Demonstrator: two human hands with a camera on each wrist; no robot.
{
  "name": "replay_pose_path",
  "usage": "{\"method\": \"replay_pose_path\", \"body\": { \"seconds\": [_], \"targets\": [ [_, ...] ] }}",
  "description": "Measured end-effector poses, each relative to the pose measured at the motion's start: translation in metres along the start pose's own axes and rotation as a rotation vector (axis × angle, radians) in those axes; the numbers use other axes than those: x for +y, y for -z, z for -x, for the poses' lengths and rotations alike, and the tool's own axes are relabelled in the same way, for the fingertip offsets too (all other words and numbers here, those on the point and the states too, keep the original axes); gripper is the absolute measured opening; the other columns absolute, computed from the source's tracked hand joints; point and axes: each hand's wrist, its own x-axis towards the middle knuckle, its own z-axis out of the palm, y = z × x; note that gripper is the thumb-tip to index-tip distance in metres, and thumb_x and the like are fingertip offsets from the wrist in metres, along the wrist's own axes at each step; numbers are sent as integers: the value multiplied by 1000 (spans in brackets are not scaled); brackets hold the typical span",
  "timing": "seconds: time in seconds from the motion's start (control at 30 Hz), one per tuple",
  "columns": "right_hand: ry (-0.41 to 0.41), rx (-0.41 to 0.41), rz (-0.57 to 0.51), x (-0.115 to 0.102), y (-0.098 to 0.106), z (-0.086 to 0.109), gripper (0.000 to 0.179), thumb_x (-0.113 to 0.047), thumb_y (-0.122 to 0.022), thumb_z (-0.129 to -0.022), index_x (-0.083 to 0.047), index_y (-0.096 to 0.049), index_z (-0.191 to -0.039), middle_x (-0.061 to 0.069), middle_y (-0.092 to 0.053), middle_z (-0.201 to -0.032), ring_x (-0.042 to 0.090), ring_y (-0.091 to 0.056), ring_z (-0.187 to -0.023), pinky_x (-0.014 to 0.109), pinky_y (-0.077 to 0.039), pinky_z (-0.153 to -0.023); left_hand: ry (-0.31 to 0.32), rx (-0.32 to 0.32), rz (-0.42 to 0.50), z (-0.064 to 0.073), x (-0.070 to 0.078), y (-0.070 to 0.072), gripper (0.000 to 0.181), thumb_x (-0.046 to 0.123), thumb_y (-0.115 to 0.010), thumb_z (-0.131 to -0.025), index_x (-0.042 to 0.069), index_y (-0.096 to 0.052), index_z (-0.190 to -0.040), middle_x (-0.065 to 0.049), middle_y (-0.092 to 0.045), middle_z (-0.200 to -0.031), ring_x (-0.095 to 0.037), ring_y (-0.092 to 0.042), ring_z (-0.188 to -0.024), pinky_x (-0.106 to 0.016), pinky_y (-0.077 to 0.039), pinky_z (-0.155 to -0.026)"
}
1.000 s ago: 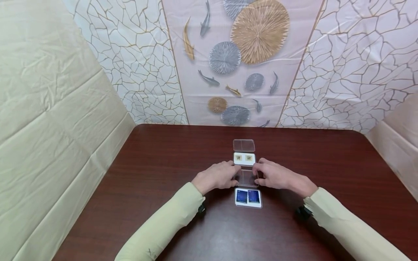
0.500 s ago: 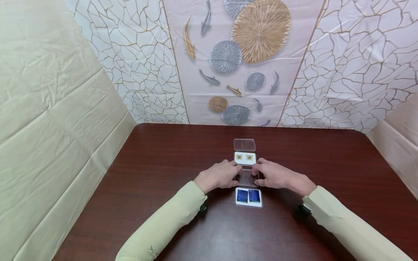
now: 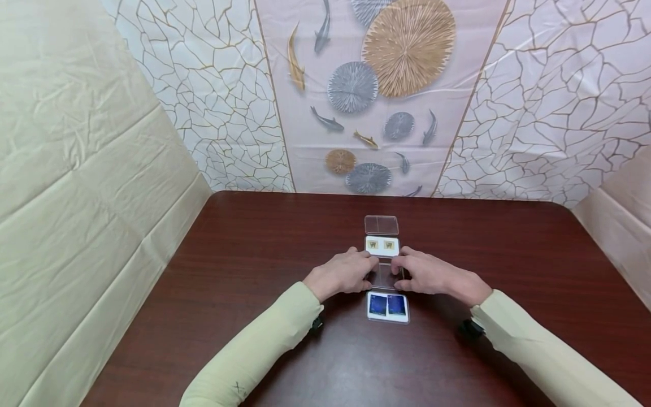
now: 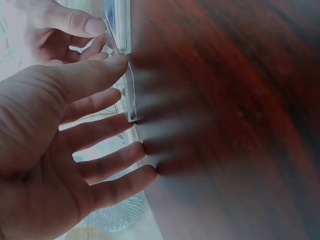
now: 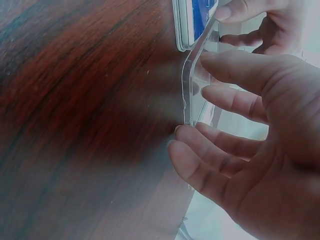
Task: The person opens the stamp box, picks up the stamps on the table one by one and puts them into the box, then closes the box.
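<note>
A clear plastic lid (image 3: 383,277) lies between my two hands in the head view. My left hand (image 3: 342,272) holds its left side, thumb at the near corner and fingers towards the far edge. Opposite it, my right hand (image 3: 432,272) holds the right side with thumb and fingertips. In the right wrist view the lid (image 5: 187,82) slants up at its near end, by the thumb. Just nearer to me is a flat case with a white insert (image 3: 389,318) bearing two dark blue squares (image 3: 378,305).
Beyond the hands sits a second white-lined case (image 3: 380,252) with two small gold-toned pieces (image 3: 389,245). Behind it lies another clear lid (image 3: 381,225). All rest on a dark red-brown table (image 3: 254,243), with a patterned cloth (image 3: 351,135) hanging behind its far edge.
Both hands keep their places at the lid's sides, with only a very slight shift of the fingers. The whole head view has moved a little.
</note>
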Motion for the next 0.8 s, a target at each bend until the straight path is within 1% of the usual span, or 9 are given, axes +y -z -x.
{"method": "replay_pose_path", "body": {
  "seconds": [0.27, 0.5, 0.67, 0.8],
  "targets": [
    [-1, 1, -1, 0, 0, -1, 20, -27, -78, -82, -16, -64, -92, 5, -53, -97, 12, -49, -71, 26, -41, -64, -12, 30, 5, -1, -2, -1, 29, 33, -71, -89, 20, -62, -113, 4, -62, -107, -19, -53, -94, -32, -50, -74],
    [16, 3, -15, 2, 1, -3, 23, -29, -79, -81, -16, -63, -92, 5, -53, -100, 12, -49, -71, 25, -41, -64, -27, 40, 24, -3, -5, -3, 29, 32, -71, -88, 20, -63, -114, 3, -62, -109, -19, -52, -97, -31, -50, -78],
    [28, 6, -20, 4, 1, -4, 23, -29, -79, -80, -16, -63, -91, 5, -53, -97, 11, -47, -70, 25, -40, -63, -40, 35, 49, -4, -6, -1, 28, 32, -70, -88, 20, -63, -113, 3, -60, -105, -18, -47, -95, -27, -46, -77],
    [18, -10, -35, 5, 0, -4, 25, -31, -80, -80, -16, -63, -91, 5, -52, -98, 10, -47, -69, 24, -40, -61, -48, 26, 71, -3, -6, 0, 27, 33, -70, -89, 20, -63, -113, 3, -60, -103, -17, -45, -94, -26, -43, -76]
  ]
}}
